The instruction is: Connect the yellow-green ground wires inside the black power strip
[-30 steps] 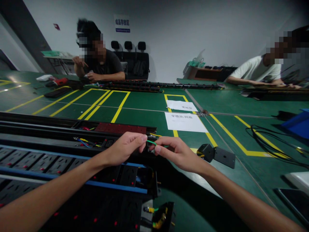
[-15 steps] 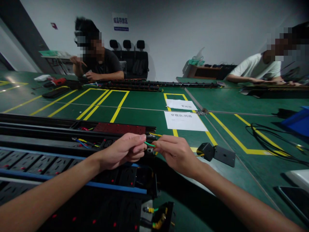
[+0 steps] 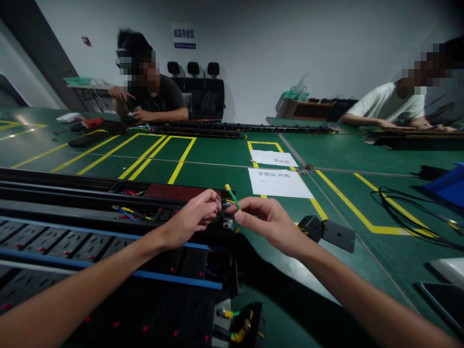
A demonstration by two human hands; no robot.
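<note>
My right hand (image 3: 266,223) pinches a short green and yellow wire (image 3: 232,195) between thumb and forefinger; its yellow tip sticks up and away from me. My left hand (image 3: 192,217) is closed in a pinch just left of it, fingertips at the end of a long black power strip housing (image 3: 108,212) where a small metal fitting (image 3: 227,223) shows. What the left fingers grip is hidden. More black socket strips with blue trim (image 3: 90,261) lie under my left forearm.
A black end cap with plate (image 3: 328,232) lies right of my right hand. Two paper labels (image 3: 277,181) sit on the green mat with yellow lines. Black cable loops (image 3: 402,208) and a blue bin (image 3: 449,183) lie far right. Two people sit at the far side.
The wire lay level between both hands; now my right hand holds it with the yellow tip raised upward. My left hand has shifted slightly up.
</note>
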